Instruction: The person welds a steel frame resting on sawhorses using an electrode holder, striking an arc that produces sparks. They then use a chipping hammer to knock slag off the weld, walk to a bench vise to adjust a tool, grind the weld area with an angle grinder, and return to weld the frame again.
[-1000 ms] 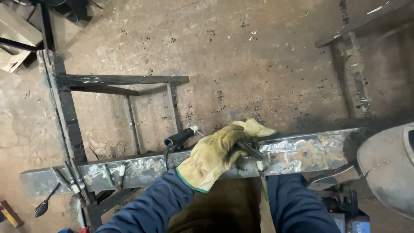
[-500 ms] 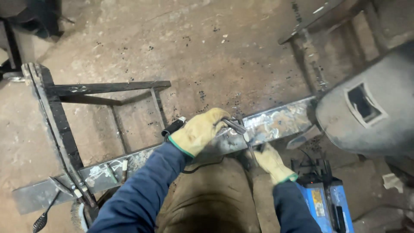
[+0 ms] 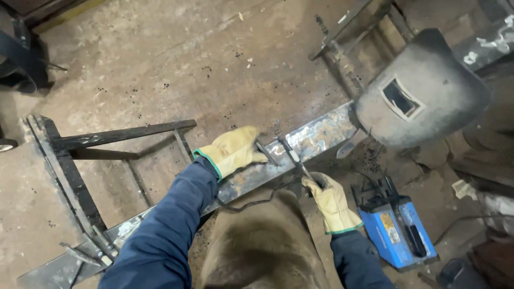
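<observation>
My left hand point(image 3: 234, 150), in a yellow leather glove, lies on a long scorched steel bar point(image 3: 321, 134) that slants across the floor. Its fingers are curled on a thin metal rod point(image 3: 266, 153). My right hand point(image 3: 332, 204), gloved the same, grips an electrode holder point(image 3: 303, 170). The holder's rod points up onto the bar just right of the left hand. A black cable point(image 3: 251, 203) loops from the holder under the bar, above my knees.
A dark welding mask point(image 3: 423, 88) hangs over the bar's right end; its support is hidden. A blue welding machine point(image 3: 396, 227) stands by my right arm. A black steel frame point(image 3: 69, 166) joins the bar at the left. More steel sections point(image 3: 348, 32) lie at the top right.
The view has swung, so the bar now slants upward to the right. My right hand came out from behind the left and dropped below the bar. The welding mask has come further into view.
</observation>
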